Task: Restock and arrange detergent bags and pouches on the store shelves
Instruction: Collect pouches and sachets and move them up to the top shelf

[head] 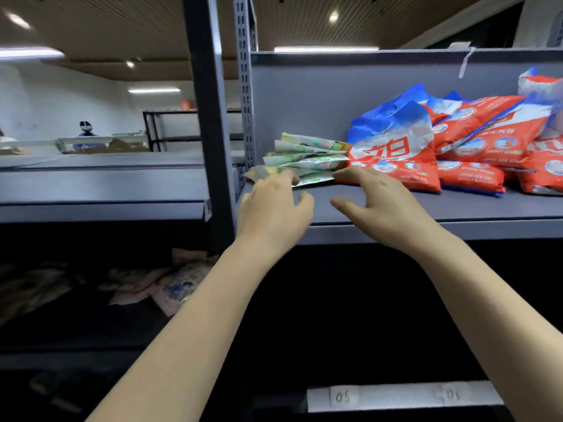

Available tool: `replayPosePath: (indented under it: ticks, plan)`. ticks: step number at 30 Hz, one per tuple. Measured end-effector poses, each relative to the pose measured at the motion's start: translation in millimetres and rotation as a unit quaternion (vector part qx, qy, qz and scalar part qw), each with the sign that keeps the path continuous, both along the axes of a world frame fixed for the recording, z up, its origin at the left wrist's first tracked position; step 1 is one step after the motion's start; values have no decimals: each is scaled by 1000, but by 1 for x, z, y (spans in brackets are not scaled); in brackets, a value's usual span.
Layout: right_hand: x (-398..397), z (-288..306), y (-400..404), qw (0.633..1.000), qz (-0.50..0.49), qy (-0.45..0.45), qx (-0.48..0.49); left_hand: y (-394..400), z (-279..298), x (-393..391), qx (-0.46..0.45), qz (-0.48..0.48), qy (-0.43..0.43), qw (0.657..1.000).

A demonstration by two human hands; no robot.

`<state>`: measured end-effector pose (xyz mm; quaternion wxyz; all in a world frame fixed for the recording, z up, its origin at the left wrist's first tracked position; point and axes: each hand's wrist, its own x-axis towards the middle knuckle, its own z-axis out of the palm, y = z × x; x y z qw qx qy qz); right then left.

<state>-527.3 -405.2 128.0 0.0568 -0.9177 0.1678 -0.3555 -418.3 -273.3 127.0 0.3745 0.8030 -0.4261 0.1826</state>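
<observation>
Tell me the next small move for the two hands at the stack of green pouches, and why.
Probably bring both hands in to square the stack of pale green plastic pouches. The left hand touches its fanned-out left end, the right hand hovers open by its right end beside the red and blue detergent bags, and the pouches lie splayed on the grey metal shelf.

Shop stockroom or store aisle: grey slotted-steel shelving (396,208), stacked red-and-blue detergent bags (426,159), numbered shelf-edge label strip (396,395), strip ceiling lights (326,49).
</observation>
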Motion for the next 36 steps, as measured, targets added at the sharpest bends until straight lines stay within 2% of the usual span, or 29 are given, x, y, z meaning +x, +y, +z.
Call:
replayPosePath:
  ticks: [7, 13, 19, 28, 36]
  plan:
    - [9, -21, 70, 996, 68, -5, 55, 83, -31, 11, 1, 3, 0, 1000]
    - [52, -54, 146, 989, 118, -1, 88, 160, -66, 69, 35, 63, 21, 997]
    - [134, -91, 219, 984, 129, 65, 99, 248, -93, 152, 101, 126, 31, 986]
    - [249, -135, 320, 970, 113, 153, 148, 374, -132, 264, 164, 162, 55, 972]
    - [333, -153, 363, 944, 123, 242, 188, 435, -170, 348, 217, 202, 96, 950]
